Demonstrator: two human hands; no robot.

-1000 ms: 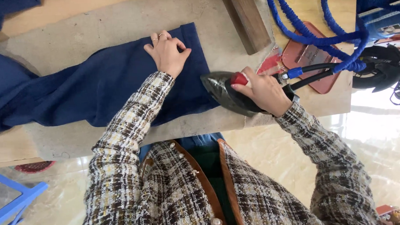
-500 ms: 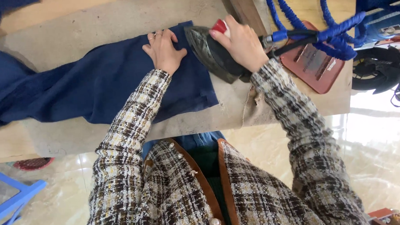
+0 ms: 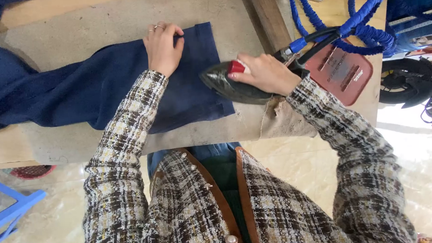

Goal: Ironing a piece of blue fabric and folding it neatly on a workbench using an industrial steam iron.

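Fingers of the left hand (image 3: 162, 47) are lying flat, pinning dark blue cloth (image 3: 103, 87); the right hand (image 3: 265, 74) is gripping a black steam iron (image 3: 233, 83) at the cloth's right edge.

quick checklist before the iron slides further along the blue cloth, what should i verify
1. Left hand clear of the iron: ok, it lies flat on the navy cloth, apart from the nose.
2. Right hand grip on the handle: ok, fingers wrapped over it.
3. Cloth flat ahead of the nose: ok near the hem; bunched far left.
4. Blue hose free of snags: cannot tell, it loops behind.
5. Red rest pad within reach: ok, just right of the iron.
6. Iron heat: cannot tell.
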